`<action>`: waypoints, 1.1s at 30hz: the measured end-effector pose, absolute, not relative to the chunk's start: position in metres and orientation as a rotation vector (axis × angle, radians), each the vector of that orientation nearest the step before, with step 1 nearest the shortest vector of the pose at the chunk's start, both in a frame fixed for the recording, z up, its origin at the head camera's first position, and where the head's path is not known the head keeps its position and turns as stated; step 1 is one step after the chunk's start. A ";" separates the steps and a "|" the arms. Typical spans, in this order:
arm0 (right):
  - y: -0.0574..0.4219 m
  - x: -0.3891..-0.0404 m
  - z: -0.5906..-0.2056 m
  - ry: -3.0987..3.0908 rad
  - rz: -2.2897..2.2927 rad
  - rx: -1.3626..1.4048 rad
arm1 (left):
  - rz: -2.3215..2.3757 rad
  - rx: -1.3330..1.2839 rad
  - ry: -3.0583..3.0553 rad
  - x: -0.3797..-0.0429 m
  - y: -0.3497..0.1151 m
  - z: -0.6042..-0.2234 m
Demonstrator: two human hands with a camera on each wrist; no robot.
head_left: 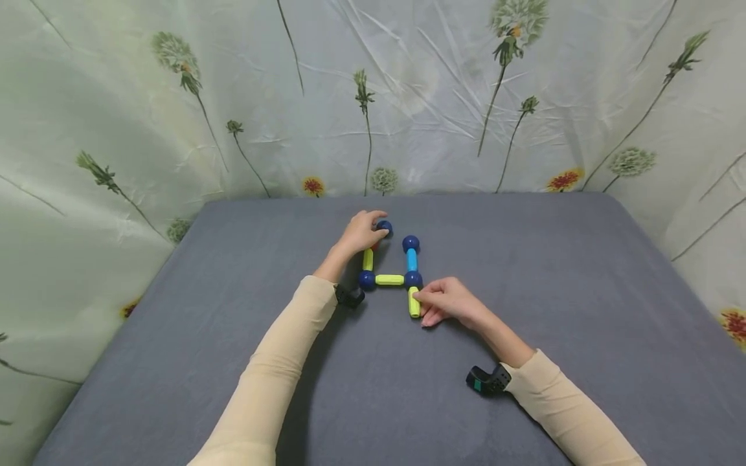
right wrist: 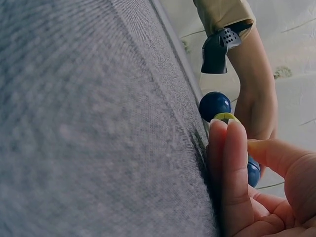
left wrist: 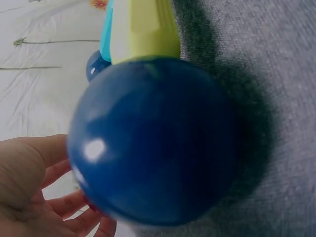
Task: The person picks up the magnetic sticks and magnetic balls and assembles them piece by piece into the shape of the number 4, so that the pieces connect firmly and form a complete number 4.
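Note:
On the grey table lies a figure of toy building rods and dark blue balls. My left hand point(head_left: 359, 233) holds a dark blue ball point(head_left: 384, 228) between thumb and fingers at its far left end, above a mostly hidden red piece point(head_left: 375, 246) and a yellow-green rod point(head_left: 368, 260). A corner ball point(head_left: 366, 279) fills the left wrist view and hides part of the fingers. My right hand point(head_left: 451, 302) pinches another yellow-green rod point(head_left: 414, 303), which points toward me from the junction ball point(head_left: 413, 279). In the right wrist view the fingertips mostly cover this rod.
A horizontal yellow-green rod point(head_left: 389, 279) links the corner and junction balls. A light blue rod point(head_left: 412, 260) runs away from me to a ball point(head_left: 410, 243). Behind the grey table point(head_left: 524, 246) hangs a flower-printed sheet point(head_left: 419, 97). Both wrists wear black camera straps.

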State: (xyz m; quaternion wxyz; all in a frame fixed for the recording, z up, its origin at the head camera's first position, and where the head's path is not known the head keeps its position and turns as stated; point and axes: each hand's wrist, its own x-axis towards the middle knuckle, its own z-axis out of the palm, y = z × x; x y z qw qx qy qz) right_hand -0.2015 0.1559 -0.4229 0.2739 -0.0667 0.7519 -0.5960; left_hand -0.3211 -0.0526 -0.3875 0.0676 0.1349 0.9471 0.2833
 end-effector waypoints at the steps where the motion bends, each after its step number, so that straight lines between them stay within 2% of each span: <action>1: 0.156 -0.202 -0.423 2.022 -1.601 -0.182 | 0.847 0.409 2.852 -0.322 -0.052 -0.388; 13: 0.153 -0.201 -0.421 2.068 -1.626 -0.185 | 0.698 0.464 2.941 -0.326 -0.050 -0.400; 26: 0.153 -0.198 -0.421 2.238 -1.661 -0.219 | 1.122 0.509 2.951 -0.321 -0.063 -0.410; 33: 0.154 -0.198 -0.422 2.252 -1.709 -0.273 | 1.307 0.592 3.027 -0.308 -0.067 -0.408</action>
